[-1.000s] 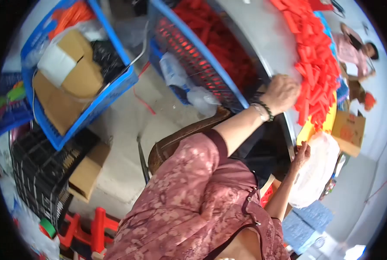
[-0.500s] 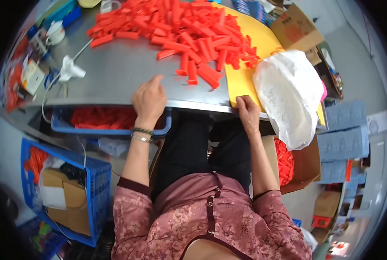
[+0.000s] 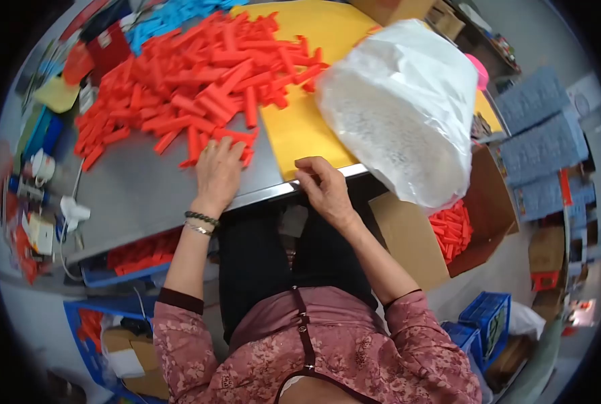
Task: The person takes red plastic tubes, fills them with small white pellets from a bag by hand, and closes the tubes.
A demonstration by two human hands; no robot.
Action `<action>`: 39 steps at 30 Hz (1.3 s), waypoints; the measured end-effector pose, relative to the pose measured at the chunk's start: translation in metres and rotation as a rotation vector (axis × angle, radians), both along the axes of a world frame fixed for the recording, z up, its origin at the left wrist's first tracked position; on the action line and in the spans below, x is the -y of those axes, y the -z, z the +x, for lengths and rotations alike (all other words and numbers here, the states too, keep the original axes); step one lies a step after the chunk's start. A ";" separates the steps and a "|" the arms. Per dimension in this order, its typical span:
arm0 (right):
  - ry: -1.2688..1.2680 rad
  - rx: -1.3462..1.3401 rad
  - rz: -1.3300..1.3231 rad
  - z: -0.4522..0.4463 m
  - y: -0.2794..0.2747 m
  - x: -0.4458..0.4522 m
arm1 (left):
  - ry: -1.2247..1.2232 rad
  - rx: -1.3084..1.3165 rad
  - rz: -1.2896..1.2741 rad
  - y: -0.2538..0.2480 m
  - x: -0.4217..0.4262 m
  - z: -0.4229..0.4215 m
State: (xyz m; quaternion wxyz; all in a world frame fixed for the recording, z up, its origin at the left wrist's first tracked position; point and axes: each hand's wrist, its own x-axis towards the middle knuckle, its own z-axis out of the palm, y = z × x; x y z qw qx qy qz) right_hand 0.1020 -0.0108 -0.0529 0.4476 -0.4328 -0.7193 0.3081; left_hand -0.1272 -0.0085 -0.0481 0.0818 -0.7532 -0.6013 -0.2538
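Observation:
My left hand (image 3: 218,174) is at the front edge of a heap of red plastic pieces (image 3: 192,74) on the metal table. Its fingers are slightly apart and touch a red piece (image 3: 234,136); no closed grip shows. My right hand (image 3: 325,194) is over the table's front edge, by a corner of the yellow sheet (image 3: 281,138). Its fingers are loosely bent with the thumb apart, and I see nothing in them. To its right, a large white plastic bag (image 3: 408,114) lies partly on the sheet and droops past the edge.
A cardboard box (image 3: 489,209) with red pieces stands below the bag. Under the table is a blue tray (image 3: 128,273) of red pieces. Blue pieces (image 3: 179,19) lie behind the heap. A white cup (image 3: 42,166) and a white object with a cord (image 3: 75,212) are at left.
The view has turned right. My left hand has moved forward onto the red pieces. My right hand has come off its hold on the table edge and sits closer to the left one.

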 end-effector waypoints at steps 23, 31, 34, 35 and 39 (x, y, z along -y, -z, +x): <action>0.330 0.594 0.017 0.185 -0.046 -0.051 | 0.413 1.246 -0.659 -0.038 -0.032 0.181; 0.425 0.736 0.213 0.174 -0.034 -0.074 | 0.186 -0.011 -0.320 -0.034 -0.099 0.218; 0.398 0.713 0.131 0.173 -0.037 -0.080 | 0.174 -0.188 -0.376 -0.035 -0.119 0.225; 0.376 0.686 0.061 0.172 -0.035 -0.085 | 0.174 -0.245 -0.394 -0.035 -0.122 0.227; 0.373 0.611 0.038 0.162 -0.024 -0.101 | 0.251 -0.170 -0.402 -0.043 -0.129 0.230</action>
